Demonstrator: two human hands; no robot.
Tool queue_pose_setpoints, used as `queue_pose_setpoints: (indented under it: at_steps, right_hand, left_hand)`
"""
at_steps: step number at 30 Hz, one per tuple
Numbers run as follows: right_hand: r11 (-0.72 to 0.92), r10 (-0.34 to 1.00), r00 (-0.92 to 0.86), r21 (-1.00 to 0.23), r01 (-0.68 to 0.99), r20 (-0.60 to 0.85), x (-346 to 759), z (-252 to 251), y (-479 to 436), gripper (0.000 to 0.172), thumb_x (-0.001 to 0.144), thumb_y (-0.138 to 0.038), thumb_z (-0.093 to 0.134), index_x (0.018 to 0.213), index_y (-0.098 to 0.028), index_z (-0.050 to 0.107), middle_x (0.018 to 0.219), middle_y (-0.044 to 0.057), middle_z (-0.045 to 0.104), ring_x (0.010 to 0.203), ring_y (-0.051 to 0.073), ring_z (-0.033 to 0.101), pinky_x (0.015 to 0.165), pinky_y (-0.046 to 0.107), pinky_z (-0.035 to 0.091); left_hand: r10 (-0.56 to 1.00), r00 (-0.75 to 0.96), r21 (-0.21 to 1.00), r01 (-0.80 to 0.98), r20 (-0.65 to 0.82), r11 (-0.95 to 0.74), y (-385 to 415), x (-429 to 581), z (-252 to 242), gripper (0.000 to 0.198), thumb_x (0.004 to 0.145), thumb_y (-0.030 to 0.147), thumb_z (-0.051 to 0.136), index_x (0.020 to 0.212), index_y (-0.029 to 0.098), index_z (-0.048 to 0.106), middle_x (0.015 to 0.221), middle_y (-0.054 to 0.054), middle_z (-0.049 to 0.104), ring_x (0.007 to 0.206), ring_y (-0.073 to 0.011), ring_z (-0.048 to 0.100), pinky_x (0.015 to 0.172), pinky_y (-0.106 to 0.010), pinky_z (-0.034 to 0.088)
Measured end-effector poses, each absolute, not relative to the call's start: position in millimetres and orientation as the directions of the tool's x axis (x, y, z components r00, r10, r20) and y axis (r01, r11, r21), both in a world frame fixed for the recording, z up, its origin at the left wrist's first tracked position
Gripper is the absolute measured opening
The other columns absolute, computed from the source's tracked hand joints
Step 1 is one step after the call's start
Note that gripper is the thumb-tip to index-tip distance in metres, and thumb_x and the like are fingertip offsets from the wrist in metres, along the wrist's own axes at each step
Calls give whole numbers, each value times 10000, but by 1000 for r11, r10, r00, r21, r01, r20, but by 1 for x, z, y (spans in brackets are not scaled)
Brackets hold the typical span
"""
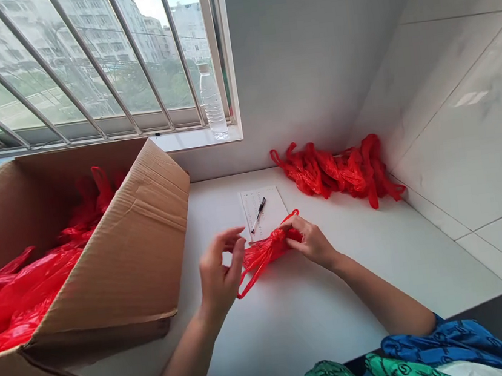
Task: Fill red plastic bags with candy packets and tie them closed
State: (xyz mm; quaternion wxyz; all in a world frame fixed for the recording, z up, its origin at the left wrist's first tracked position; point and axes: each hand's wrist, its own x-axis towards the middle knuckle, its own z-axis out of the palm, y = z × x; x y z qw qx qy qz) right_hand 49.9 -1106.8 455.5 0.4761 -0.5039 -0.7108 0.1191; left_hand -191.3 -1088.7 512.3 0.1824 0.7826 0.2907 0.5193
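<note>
A bunched red plastic bag (265,249) is just above the white tabletop, in front of me. My right hand (311,240) pinches it at its gathered right part, thumb and fingers closed on it. Beside its left end is my left hand (223,271), thumb and fingers curved and apart, with nothing visible between them. A loop of the bag hangs down close to the left thumb; whether the thumb touches it I cannot tell.
On the left stands an open cardboard box (146,225) holding red bags (46,274). A pile of knotted red bags (340,171) lies by the back wall. A pen (258,214) rests on a paper sheet (275,200). A clear bottle (213,104) stands on the windowsill.
</note>
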Motion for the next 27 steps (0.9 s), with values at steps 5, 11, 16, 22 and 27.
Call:
queue_pose_setpoints:
  at_steps: [5, 11, 16, 22, 27]
  right_hand:
    - [441, 822, -33, -599, 669, 568, 46, 439, -1120, 262, 814, -79, 597, 1016, -246, 603, 984, 18, 686, 950, 228, 617, 874, 395, 464]
    - [424, 809, -9, -572, 702, 588, 47, 446, -1129, 235, 856, -105, 601, 1046, -244, 602, 986, 23, 683, 968, 231, 597, 880, 386, 456]
    - [424, 846, -20, -650, 630, 533, 44, 454, -1136, 160, 884, -234, 659, 1035, -254, 607, 996, 22, 681, 988, 229, 596, 884, 378, 482]
    - [385, 877, -9, -690, 613, 481, 49, 459, -1138, 146, 933, -230, 590, 1074, -261, 609, 994, 27, 673, 917, 206, 623, 857, 367, 499]
    - [288, 893, 111, -742, 605, 437, 82, 467, -1143, 234, 913, -245, 597, 1146, -264, 598, 1040, 29, 660, 876, 180, 648, 792, 333, 518]
  left_hand:
    - [659, 609, 437, 496, 440, -750, -1072, -166, 483, 161, 947, 295, 557, 1055, 246, 666, 1036, -34, 713, 948, -206, 650, 787, -317, 501]
    - [664, 638, 439, 504, 391, -744, -1066, -164, 467, 126, 933, 300, 600, 1036, 248, 647, 946, 0, 723, 857, -180, 640, 754, -299, 465]
    - [632, 630, 439, 460, 451, -772, -1065, -164, 461, 137, 966, 290, 539, 1040, 239, 643, 884, -9, 711, 815, -169, 623, 722, -279, 452]
    - [624, 631, 483, 412, 461, -773, -1062, -165, 461, 167, 981, 297, 511, 1079, 237, 632, 851, -4, 701, 800, -159, 616, 760, -284, 454]
    - [801, 440, 641, 487, 406, -593, -1043, -195, 472, 237, 955, 341, 539, 1158, 250, 620, 820, 8, 684, 780, -152, 634, 684, -254, 456]
